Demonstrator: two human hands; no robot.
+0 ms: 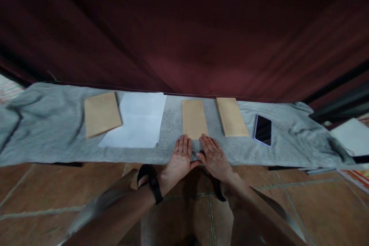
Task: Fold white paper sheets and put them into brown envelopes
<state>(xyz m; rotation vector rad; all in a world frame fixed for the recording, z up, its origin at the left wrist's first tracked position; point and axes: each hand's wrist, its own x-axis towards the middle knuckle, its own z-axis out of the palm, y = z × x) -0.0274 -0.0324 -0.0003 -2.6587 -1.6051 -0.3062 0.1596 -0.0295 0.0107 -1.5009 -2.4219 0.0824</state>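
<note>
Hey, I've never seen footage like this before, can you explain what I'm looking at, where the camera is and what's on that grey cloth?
There is no machine here. One camera sits on a person's head and looks forward and down, so you see their own two bare arms.

The left hand and right hand lie flat, fingers stretched out, on a grey cloth spread over a low surface. Their fingertips reach the near end of the middle brown envelope. Nothing is held in either grip.

Also on the cloth: a wider brown envelope at the left, overlapping a white sheet of paper, another brown envelope to the right, then a dark phone. A dark red curtain hangs behind.
</note>
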